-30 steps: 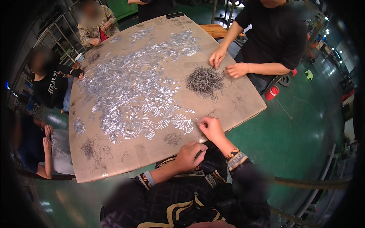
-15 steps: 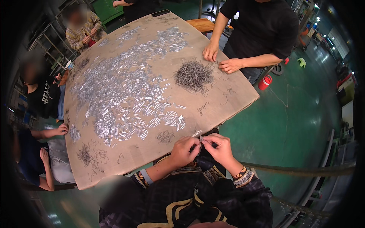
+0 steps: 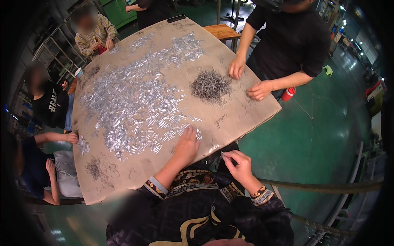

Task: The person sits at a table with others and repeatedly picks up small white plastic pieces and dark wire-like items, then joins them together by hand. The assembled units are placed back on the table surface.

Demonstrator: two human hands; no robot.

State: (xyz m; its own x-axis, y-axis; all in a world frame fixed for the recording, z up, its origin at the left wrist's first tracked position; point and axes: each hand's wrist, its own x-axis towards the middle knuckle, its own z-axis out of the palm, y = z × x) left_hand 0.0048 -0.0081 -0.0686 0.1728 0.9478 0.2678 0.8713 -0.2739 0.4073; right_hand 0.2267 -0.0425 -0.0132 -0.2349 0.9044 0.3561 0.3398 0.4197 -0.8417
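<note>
Shiny metal pieces point(image 3: 139, 96) lay spread across the brown tabletop point(image 3: 242, 119), beside a dark wire pile point(image 3: 211, 87). The left hand point(image 3: 187, 145) reached the nearest pieces, fingers extended; any grip could not be determined. The right hand point(image 3: 240, 165), off the table edge, pinched a small item point(image 3: 223, 154).

At bottom centre, a dark jacket point(image 3: 143, 223) bears curving gold bands point(image 3: 183, 229). Its cuffs point(image 3: 262, 196) and hem point(image 3: 193, 177), toward mid-frame, carry ornate black, gold and pale patterning.
</note>
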